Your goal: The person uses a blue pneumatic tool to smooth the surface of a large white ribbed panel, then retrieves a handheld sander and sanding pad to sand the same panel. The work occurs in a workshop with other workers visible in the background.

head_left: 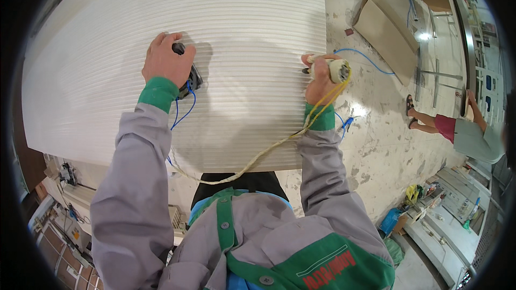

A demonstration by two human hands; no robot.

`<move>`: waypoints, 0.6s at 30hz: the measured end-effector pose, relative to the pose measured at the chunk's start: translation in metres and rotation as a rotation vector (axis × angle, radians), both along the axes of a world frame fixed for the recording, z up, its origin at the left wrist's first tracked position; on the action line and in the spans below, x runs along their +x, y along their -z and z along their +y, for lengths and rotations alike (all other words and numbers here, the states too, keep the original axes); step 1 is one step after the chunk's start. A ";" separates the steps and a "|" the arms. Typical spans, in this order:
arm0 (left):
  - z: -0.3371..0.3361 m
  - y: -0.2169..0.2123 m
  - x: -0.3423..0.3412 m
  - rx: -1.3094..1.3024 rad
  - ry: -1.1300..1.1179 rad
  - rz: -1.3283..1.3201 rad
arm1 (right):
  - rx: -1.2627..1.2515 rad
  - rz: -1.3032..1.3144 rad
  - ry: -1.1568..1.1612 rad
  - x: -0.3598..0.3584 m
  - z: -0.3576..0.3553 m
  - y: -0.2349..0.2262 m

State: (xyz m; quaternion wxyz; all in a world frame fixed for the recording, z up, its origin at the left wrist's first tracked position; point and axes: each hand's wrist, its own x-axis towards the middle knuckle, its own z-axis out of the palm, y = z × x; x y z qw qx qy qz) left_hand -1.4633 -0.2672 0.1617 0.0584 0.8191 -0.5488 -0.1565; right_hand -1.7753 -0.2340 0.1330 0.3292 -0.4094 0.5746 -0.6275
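Note:
A large white ribbed panel (242, 32) lies before me. On its left half, my left hand (167, 60) is closed over a black hand-held tool (192, 81); a thin blue cord (187, 111) trails from the tool toward the panel's near edge. By the right edge, my right hand (321, 83) grips a pale cylindrical tool (338, 70), its round end turned to the right. Its exact kind cannot be made out. A yellowish cord (263, 152) runs from it along my wrist and loops down in front of my body. My palm hides the underside of the black tool.
Right of the panel, flattened cardboard (384, 29) lies on the stained floor (371, 150), with a blue hose (366, 55) close by. Another person (473, 134) stands at the far right beside metal framing. A workbench (446, 225) with tools sits at lower right; equipment (70, 231) stands at lower left.

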 end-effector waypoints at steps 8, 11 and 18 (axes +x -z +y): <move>-0.001 0.001 0.002 0.010 0.004 0.038 | -0.046 -0.005 0.022 0.004 -0.013 0.008; -0.002 0.002 0.004 -0.016 0.018 0.075 | -0.095 -0.018 -0.001 0.001 -0.013 0.010; 0.044 0.011 0.017 -0.446 -0.166 1.089 | 0.007 -0.012 0.021 0.006 -0.012 0.010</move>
